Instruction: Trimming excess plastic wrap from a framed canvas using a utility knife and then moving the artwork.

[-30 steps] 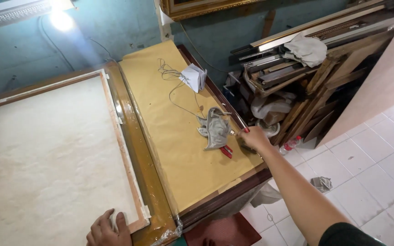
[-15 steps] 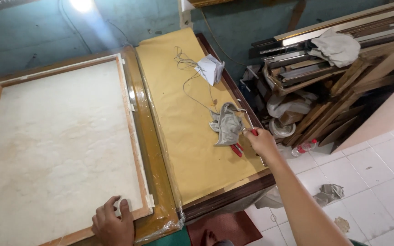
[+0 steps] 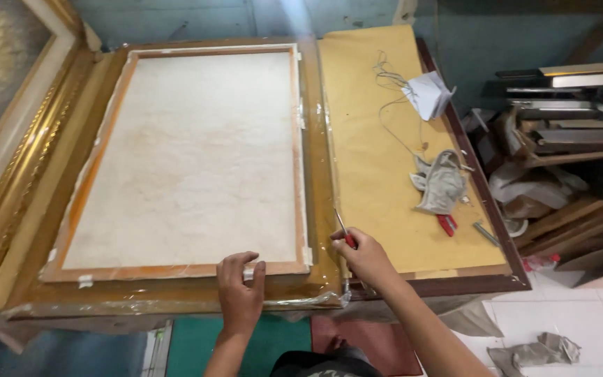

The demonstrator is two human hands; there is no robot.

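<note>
Right hand [image 3: 363, 257] fingers pinched around a thin red-handled tool [image 3: 344, 234], tip poking up just past my knuckles. Left hand [image 3: 240, 287] fingers together, pressed flat on the near rail of the canvas stretcher [image 3: 176, 269]. I judge the tool light, rigid, best held at the handle; stretcher stiff but canvas fragile. Beyond the right fingers: grey rag [image 3: 441, 183], further off a folded white paper packet [image 3: 428, 93], no labels legible
</note>
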